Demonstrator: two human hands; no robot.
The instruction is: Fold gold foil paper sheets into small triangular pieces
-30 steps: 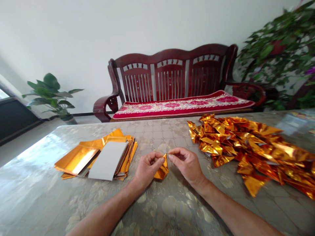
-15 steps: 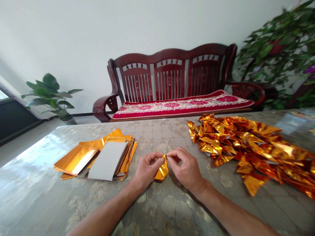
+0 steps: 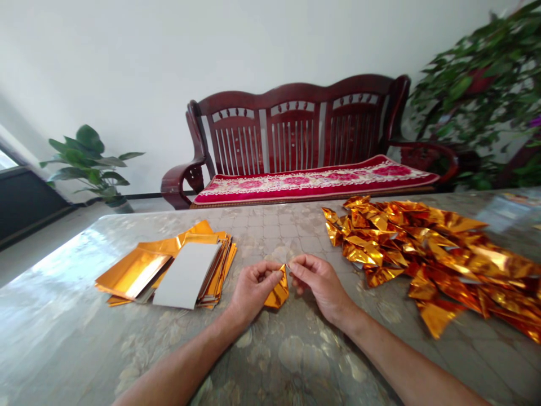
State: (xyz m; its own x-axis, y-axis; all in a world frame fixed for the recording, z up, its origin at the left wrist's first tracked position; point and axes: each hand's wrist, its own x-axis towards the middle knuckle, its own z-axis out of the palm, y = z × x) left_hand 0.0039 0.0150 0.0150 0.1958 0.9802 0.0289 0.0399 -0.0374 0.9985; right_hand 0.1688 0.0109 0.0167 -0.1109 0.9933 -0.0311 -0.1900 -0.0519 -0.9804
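Table (image 3: pixel 296 223): glossy, patterned
Foil (image 3: pixel 278 295): between both hands; likely light, slick, easily creased; best held by edges
Left hand (image 3: pixel 253 287): fingers clamped on it
Right hand (image 3: pixel 319 285): at its tip; cannot tell whether pinching

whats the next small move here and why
Probably a gentle pinch of the folded gold paper at its pointed top with the right grip, since the left grip holds the piece and the right one is at or very near that point.
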